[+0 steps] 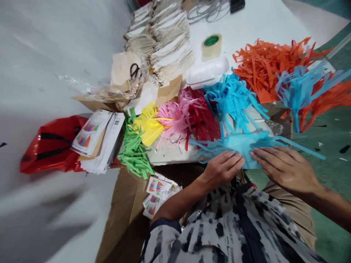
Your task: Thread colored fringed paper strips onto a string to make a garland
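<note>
My left hand (222,170) and my right hand (285,170) lie flat on a light-blue fringed paper bundle (241,146), fingertips nearly meeting, with its strips fanning out past them. Beyond my hands, on a pale board (170,155), lie more bundles of cut paper strips: green (134,149), yellow (148,126), pink (175,120), red (204,117) and blue (230,98). Orange strips (263,69) and another blue bundle (298,87) lie further right. Neither hand grips anything that I can see.
Behind the paper are a packing tape roll (211,45), a white plastic box (207,72), black-handled scissors (134,71) and stacked cloth tags (161,40). Printed cards (93,133) and a red plastic bag (52,146) lie left; cardboard (123,215) lies below.
</note>
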A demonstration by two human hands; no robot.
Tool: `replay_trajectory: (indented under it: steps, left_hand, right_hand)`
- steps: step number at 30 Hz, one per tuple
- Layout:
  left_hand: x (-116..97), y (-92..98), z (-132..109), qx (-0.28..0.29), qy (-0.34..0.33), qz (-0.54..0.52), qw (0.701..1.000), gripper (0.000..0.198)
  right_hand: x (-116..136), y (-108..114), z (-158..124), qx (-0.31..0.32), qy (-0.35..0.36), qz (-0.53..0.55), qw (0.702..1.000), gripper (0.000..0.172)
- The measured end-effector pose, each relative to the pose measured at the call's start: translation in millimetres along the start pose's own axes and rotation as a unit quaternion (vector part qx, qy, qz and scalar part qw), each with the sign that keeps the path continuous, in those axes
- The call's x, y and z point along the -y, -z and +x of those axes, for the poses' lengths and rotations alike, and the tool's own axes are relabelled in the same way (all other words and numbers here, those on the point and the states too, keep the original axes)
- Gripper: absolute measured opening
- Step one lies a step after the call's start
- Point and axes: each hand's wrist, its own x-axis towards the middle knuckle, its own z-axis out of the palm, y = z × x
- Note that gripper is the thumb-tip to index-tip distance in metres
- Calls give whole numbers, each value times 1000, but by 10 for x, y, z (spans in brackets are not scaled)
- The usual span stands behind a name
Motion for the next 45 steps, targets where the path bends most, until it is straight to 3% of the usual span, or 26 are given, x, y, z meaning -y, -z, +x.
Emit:
replay_trajectory:
  steps: [4,9,14,17,20,25,29,35,45]
  left_hand:
    - [-8,-47,-49,10,31,-16,999,35]
    - [9,64,34,21,63,-63,996,18]
    - [3,217,231,43,156,-130,978,23]
    - [-16,236,330,26,236,-132,962,28]
    - [-50,187,390,-7,304,-103,947,26]
    - [-107,96,427,-79,368,-57,925,22]
    - [-94,67,446,-81,388,-34,918,18]
    - [-51,33,483,-43,399,-4,916,15]
    - [-18,5,484,-30,389,25,921,20]
  right_hand:
    - [-58,-55,-34,13,-8,82,996,37]
    - [-176,119,102,50,-41,192,979,29]
    - [-214,184,199,51,-147,290,944,21]
    - [-169,165,241,37,-216,261,940,20]
    - [-112,145,282,39,-271,206,939,29]
    - [-87,107,309,56,-246,191,949,28]
    - [-98,91,322,74,-243,157,954,36]
    - [-93,116,447,144,-232,16,962,56]
    - [-120,113,512,206,-245,-20,947,59]
